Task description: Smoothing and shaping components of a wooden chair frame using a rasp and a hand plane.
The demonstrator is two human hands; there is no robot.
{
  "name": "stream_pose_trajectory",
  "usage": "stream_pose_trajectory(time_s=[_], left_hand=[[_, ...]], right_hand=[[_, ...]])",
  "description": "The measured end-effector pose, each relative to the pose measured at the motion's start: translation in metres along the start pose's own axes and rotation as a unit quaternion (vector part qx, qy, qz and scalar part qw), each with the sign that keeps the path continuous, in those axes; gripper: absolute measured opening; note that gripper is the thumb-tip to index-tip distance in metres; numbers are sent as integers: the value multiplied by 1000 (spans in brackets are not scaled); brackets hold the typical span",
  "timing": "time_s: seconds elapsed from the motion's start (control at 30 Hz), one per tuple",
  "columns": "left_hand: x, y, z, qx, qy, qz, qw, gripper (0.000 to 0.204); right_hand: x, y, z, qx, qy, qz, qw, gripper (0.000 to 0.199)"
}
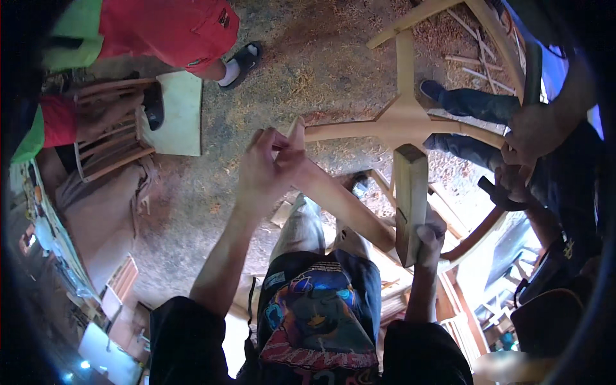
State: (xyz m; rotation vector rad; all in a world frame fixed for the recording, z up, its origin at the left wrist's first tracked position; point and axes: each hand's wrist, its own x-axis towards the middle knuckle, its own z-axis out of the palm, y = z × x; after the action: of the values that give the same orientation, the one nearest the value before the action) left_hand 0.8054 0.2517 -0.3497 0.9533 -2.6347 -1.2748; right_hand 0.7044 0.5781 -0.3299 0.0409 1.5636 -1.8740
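A pale wooden frame (403,122) with a cross-shaped centre and curved arms is held up in front of me. My left hand (271,160) is closed around the frame's left corner, where one arm meets a slanting flat rail (343,200). In my right hand (430,241) is a thick, squared wooden block (410,192), gripped near its lower end and standing lengthwise below the frame's centre. Whether the block touches the frame I cannot tell. At the right, a co-worker's hand (529,131) is by the frame's right arm; their other hand (512,186) is at a dark tool (500,194).
A person in red shorts (167,32) stands at the far left, beside a slatted wooden chair (112,131) and a pale board (181,115). Wood shavings cover the floor (308,70). Loose wood strips (481,61) lie at the far right.
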Motion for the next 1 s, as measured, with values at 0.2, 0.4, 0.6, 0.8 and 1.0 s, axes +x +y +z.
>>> stream_pose_trajectory(time_s=[0.2, 0.4, 0.6, 0.8, 1.0], left_hand=[[29, -15, -14, -105, -146, -109, 978, 10], [-23, 5, 28, -318, 104, -251, 908, 38], [-34, 25, 92, -538, 305, -217, 755, 67], [-27, 43, 81, -464, 332, -274, 774, 61], [-29, 44, 79, -454, 354, -221, 787, 49]], right_hand=[[-19, -13, 13, -75, -35, -35, 996, 25], [33, -15, 46, -145, -113, -71, 980, 24], [130, 4, 124, -130, -245, -11, 961, 20], [142, 25, 133, -70, -293, 108, 947, 19], [139, 26, 118, -71, -303, 83, 947, 26]])
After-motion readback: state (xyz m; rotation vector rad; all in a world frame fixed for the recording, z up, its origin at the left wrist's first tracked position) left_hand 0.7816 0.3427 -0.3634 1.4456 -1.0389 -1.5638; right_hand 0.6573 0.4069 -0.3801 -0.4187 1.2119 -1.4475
